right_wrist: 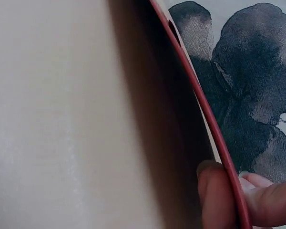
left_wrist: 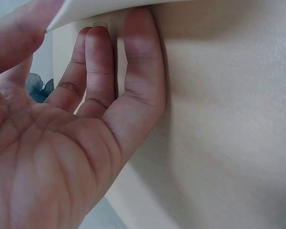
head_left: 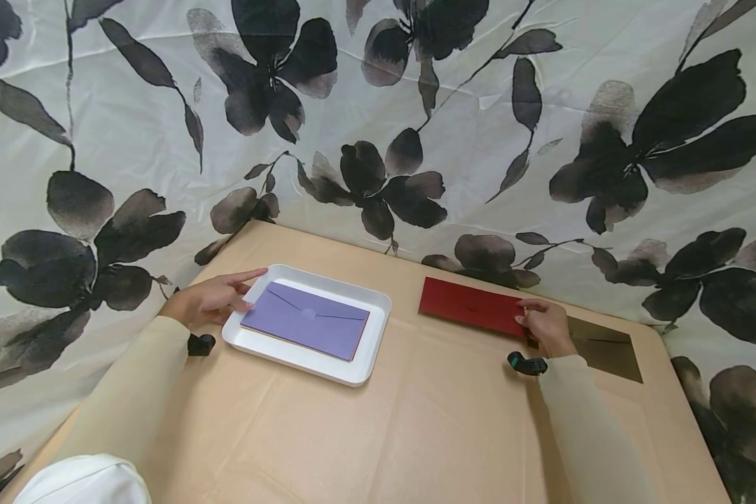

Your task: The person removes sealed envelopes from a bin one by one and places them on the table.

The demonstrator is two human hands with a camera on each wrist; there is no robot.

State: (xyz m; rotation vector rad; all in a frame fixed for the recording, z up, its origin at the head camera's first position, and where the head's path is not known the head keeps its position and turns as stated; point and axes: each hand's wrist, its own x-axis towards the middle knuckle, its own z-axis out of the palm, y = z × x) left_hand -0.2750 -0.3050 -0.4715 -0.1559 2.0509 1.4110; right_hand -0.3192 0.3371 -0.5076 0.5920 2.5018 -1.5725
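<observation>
In the lower part of the head view we are stretching both forearms, in pale cream sleeves, up and away from the bottom edge over the tan table [head_left: 428, 420], the left one rising from the lower left corner and the right one from the lower right. Our left hand [head_left: 211, 299] is lying left of centre with its fingers held straight and the index finger pointing toward the far corner of the white tray [head_left: 359, 367]; in the left wrist view the palm [left_wrist: 47, 162] is facing the camera and the straight fingertips [left_wrist: 140, 28] are tucking under the tray's rim [left_wrist: 109, 7], touching it without curling round it. A purple envelope [head_left: 305, 319] is lying flat inside that tray, flap side up. Right of centre, our right hand [head_left: 544, 323] is pinching the near right corner of a red envelope [head_left: 469, 306], which is lying on the table just beyond the hand; in the right wrist view its thin red edge [right_wrist: 205, 109] is running diagonally down the frame, with a thumb on one side and a fingertip [right_wrist: 214, 195] on the other. A dark olive envelope [head_left: 607, 348] is lying just right of that hand. Farthest off, a pale cloth with black flowers [head_left: 384, 112] is filling the whole upper frame.
</observation>
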